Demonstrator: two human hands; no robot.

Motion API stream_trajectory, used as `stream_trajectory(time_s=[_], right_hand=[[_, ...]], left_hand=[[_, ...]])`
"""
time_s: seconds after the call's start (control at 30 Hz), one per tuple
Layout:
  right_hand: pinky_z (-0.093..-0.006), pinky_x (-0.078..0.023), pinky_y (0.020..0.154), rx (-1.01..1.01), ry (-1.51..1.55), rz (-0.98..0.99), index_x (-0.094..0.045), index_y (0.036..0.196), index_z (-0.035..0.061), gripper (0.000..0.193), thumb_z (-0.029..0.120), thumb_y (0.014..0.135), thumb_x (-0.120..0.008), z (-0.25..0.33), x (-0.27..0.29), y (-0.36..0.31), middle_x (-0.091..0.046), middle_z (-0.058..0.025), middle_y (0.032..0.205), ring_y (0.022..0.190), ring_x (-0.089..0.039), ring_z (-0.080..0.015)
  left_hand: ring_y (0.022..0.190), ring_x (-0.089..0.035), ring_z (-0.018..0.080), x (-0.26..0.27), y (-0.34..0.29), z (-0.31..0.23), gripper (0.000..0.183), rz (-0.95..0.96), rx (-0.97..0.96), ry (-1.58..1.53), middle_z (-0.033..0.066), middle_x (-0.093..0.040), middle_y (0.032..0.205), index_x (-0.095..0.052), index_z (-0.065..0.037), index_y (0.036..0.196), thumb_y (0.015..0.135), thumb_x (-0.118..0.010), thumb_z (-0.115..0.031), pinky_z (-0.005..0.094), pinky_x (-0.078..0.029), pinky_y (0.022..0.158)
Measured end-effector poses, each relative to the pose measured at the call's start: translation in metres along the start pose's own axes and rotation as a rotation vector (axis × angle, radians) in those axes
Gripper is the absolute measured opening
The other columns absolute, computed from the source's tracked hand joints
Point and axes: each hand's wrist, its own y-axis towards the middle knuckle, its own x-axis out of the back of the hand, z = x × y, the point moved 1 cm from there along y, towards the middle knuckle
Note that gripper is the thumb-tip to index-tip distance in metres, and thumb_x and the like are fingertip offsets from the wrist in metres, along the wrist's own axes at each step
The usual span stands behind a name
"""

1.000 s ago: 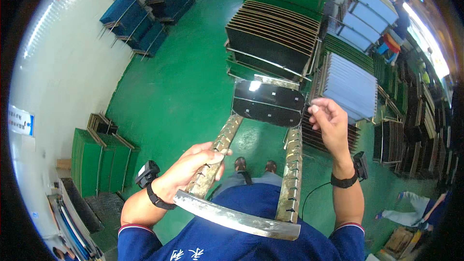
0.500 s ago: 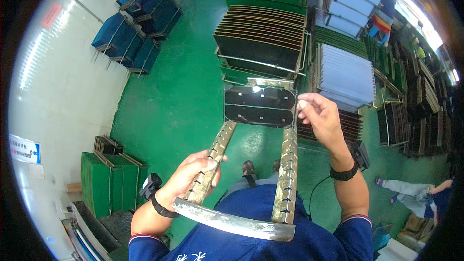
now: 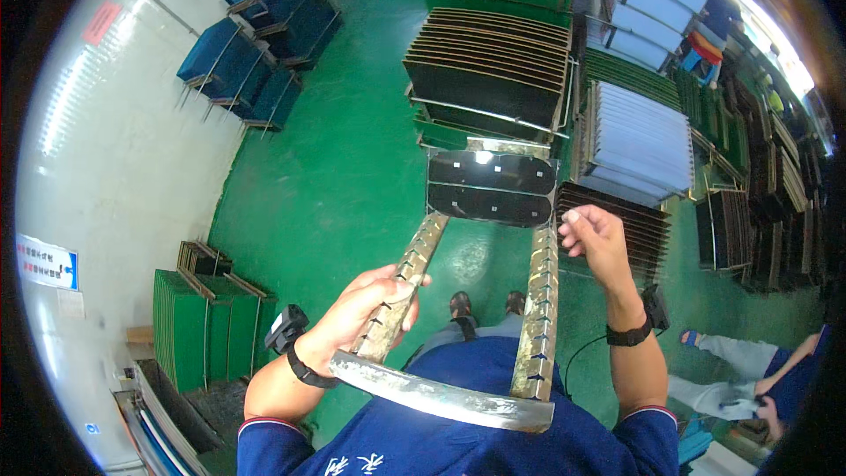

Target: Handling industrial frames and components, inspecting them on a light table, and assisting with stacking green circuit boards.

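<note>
Left hand [image 3: 377,307] is clasping slotted rack [image 3: 539,317], its black-printed sheet [image 3: 489,203] apparently needing steadying; half-curled right hand [image 3: 597,242], seemingly empty, is hovering alongside.

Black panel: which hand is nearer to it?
Right: the right hand is beside the black panel, near its lower right corner; the left hand grips the left metal rail, farther below.

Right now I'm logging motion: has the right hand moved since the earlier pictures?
Yes; the right hand moved lower, farther from the upper black boards.
</note>
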Motion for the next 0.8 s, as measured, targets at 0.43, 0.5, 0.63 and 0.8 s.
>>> stream_trajectory(time_s=[0.43, 0.5, 0.63, 0.8], right_hand=[[-0.0341, -0.057, 0.068, -0.387, 0.515, 0.362, -0.035, 0.128, 0.0023, 0.052, 0.033, 0.091, -0.055, 0.026, -0.047, -0.097, -0.057, -0.0169, 0.103, 0.089, -0.065, -0.0241], [-0.0335, -0.057, 0.066, -0.399, 0.491, 0.311, -0.037, 0.126, 0.0026, 0.05, 0.031, 0.09, -0.057, 0.026, -0.055, -0.111, -0.057, -0.0171, 0.103, 0.088, -0.065, -0.0245], [-0.0309, -0.054, 0.058, -0.448, 0.448, 0.198, -0.033, 0.133, 0.0012, 0.066, 0.031, 0.083, -0.063, 0.041, -0.072, -0.133, -0.063, -0.024, 0.088, 0.071, -0.066, -0.0243], [-0.0298, -0.053, 0.052, -0.39, 0.428, 0.151, -0.037, 0.126, 0.0001, 0.058, 0.023, 0.081, -0.065, 0.034, -0.077, -0.144, -0.064, -0.0216, 0.082, 0.064, -0.065, -0.0226]], left_hand=[[0.058, -0.057, 0.0095, 0.0, 0.048, 0.026, 0.032, -0.006, -0.171, 0.061, 0.0039, -0.06, 0.07, -0.051, -0.003, 0.11, 0.086, -0.061, -0.022, 0.0216, -0.044, 0.053], [0.058, -0.057, 0.0096, 0.004, 0.053, 0.033, 0.033, -0.015, -0.194, 0.105, 0.0042, -0.06, 0.07, -0.051, -0.003, 0.11, 0.086, -0.061, -0.021, 0.0219, -0.044, 0.053], [0.058, -0.055, 0.0098, 0.012, 0.051, 0.039, 0.032, -0.007, -0.241, 0.159, 0.0048, -0.059, 0.069, -0.049, -0.002, 0.111, 0.086, -0.06, -0.02, 0.0226, -0.042, 0.052], [0.058, -0.055, 0.0094, 0.02, 0.049, 0.043, 0.031, 0.046, -0.268, 0.191, 0.005, -0.059, 0.069, -0.049, -0.002, 0.112, 0.087, -0.058, -0.02, 0.0227, -0.041, 0.052]])
